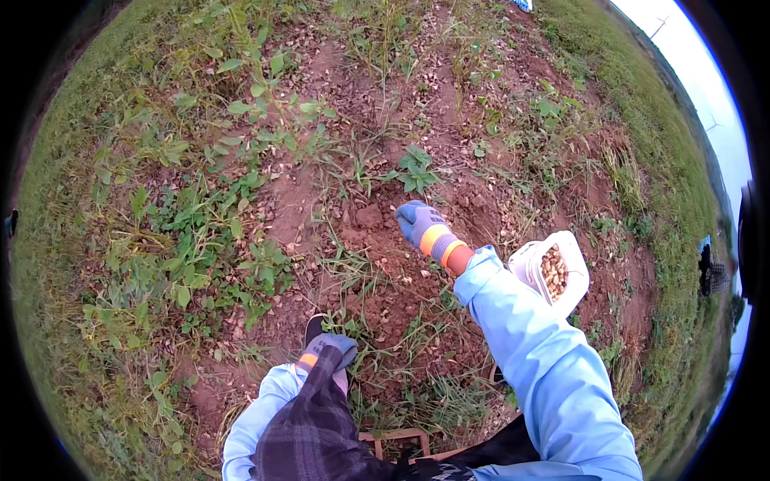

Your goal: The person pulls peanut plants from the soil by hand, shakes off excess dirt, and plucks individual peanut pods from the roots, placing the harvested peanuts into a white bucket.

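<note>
My right hand (418, 225), in a blue-and-grey knit work glove with an orange cuff, reaches forward over loose reddish soil (391, 255). Its fingers are curled, and whether anything is inside them is hidden. Just beyond it grows a small broad-leaved green plant (416, 169). A white plastic bucket (571, 246) stands to the right of my right forearm, holding what look like unshelled peanuts (554, 270). My left hand (337, 347), gloved alike, rests at my left knee above my shoe; its fingertips are turned away from view.
Dense leafy plants (204, 258) cover the ground on the left. Cut grass (445, 400) lies between my feet. Beneath me shows a brown slatted frame (400, 434). Far right, a person (716, 273) is in the field; wind turbines (660, 27) stand on the horizon.
</note>
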{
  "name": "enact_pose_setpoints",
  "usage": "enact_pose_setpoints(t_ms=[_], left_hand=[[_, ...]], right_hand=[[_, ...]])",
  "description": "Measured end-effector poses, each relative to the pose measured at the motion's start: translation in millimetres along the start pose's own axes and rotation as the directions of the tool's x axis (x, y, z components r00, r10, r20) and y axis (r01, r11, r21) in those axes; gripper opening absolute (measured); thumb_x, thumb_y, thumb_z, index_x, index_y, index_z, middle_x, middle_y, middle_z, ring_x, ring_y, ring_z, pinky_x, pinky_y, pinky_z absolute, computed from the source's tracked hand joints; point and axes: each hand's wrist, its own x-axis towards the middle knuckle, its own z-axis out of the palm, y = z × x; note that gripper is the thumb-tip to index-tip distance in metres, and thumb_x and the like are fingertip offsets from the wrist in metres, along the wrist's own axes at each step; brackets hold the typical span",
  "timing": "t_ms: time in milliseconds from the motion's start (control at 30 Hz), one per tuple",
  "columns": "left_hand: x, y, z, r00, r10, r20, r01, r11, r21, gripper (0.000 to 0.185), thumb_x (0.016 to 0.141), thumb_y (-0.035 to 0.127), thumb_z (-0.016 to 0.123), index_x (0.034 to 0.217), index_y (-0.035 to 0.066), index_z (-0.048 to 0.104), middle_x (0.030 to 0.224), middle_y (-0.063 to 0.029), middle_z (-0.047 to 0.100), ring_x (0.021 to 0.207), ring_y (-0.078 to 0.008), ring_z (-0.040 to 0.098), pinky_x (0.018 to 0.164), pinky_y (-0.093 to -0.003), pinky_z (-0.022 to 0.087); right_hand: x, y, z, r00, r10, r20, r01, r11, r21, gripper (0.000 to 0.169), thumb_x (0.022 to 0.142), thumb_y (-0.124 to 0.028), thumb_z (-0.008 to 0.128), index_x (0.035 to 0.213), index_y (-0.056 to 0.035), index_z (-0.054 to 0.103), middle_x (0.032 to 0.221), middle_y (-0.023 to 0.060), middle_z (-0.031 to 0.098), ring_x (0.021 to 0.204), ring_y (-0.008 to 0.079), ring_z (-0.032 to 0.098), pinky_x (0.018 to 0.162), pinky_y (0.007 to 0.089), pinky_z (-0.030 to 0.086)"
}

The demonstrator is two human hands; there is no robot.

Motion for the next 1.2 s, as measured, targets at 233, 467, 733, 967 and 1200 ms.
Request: enact_pose_setpoints(t_ms=[233,467,733,967,1200], left_hand=[[9.7,-29.3,20.3,0.992,-0.094,0.079,0.112,0.957,-0.268,0.021,0.083,0.027,0.054,0.087,0.008,0.061,0.081,-0.0140,0.063,0.077,-0.0337,0.060,0.067,-0.0411,0.048],[13.8,-49.7,26.2,0.990,-0.048,0.130,0.088,0.943,-0.320,0.026,0.088,0.031,0.048,0.100,0.011,0.060,0.092,-0.0131,0.064,0.087,-0.0322,0.060,0.074,-0.0395,0.047],[20.2,-52.7,19.4,0.986,-0.088,0.142,0.135,0.921,-0.365,0.025,0.086,0.031,0.050,0.097,0.012,0.062,0.090,-0.0108,0.064,0.083,-0.0312,0.060,0.071,-0.0388,0.048],[22.2,-64.5,28.9,0.978,-0.080,0.195,0.148,0.918,-0.368,0.027,0.087,0.034,0.049,0.100,0.013,0.062,0.090,-0.0100,0.064,0.084,-0.0301,0.060,0.071,-0.0382,0.048],[30.1,-61.9,18.2,0.942,-0.105,0.319,0.204,0.934,-0.294,0.031,0.089,0.036,0.047,0.106,0.013,0.061,0.094,-0.0096,0.064,0.087,-0.0288,0.060,0.076,-0.0364,0.048]], right_hand=[[140.4,-8.9,15.7,0.982,-0.095,0.164,0.165,0.852,-0.497,0.024,0.077,-0.009,0.054,0.099,-0.0108,0.063,0.110,0.0086,0.056,0.110,0.0287,0.049,0.095,0.0390,0.039],[220.1,14.1,52.4,0.916,-0.309,0.257,0.401,0.649,-0.646,0.022,0.077,-0.010,0.055,0.098,-0.0104,0.063,0.108,0.0090,0.057,0.107,0.0277,0.051,0.095,0.0401,0.038],[277.0,16.9,61.7,0.875,-0.281,0.395,0.484,0.452,-0.749,0.030,0.083,-0.017,0.050,0.113,-0.0122,0.054,0.122,0.0085,0.052,0.118,0.0267,0.044,0.104,0.0425,0.029],[306.8,38.3,20.5,0.875,0.057,0.480,0.450,0.270,-0.851,0.037,0.088,-0.024,0.045,0.125,-0.0218,0.049,0.142,0.0006,0.036,0.134,0.0230,0.027,0.106,0.0515,0.016],[319.9,54.6,16.3,0.916,0.179,0.359,0.308,0.259,-0.915,0.036,0.086,-0.020,0.049,0.122,-0.0187,0.051,0.126,0.0061,0.050,0.123,0.0288,0.038,0.103,0.0523,0.021]])
